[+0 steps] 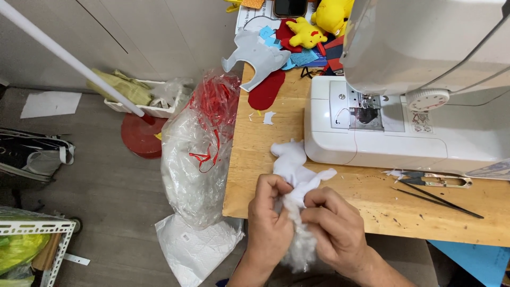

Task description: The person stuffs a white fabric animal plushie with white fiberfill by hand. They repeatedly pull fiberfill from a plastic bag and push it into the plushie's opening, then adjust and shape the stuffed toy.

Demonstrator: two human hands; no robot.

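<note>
Pinching white stuffing [295, 234], fingers [313, 204] around it

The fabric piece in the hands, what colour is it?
White fabric piece, seen best in the head view.

white fabric piece [295, 166]: small sewn shape of soft white cloth, limp and creased, with stubby limb-like lobes; one lobe points away from the grip toward the far side, another sticks out to the right just above the right thumb.
fabric pose: lying partly on the wooden edge, its near end gathered and pinched in the grip, the rest spreading up and away from the fingers.
stuffing [299, 244]: fluffy off-white fibre wad, loose and wispy.
stuffing place: between the two palms, its top meeting the fabric's near end at the fingertips, the bulk hanging below the grip.
</note>
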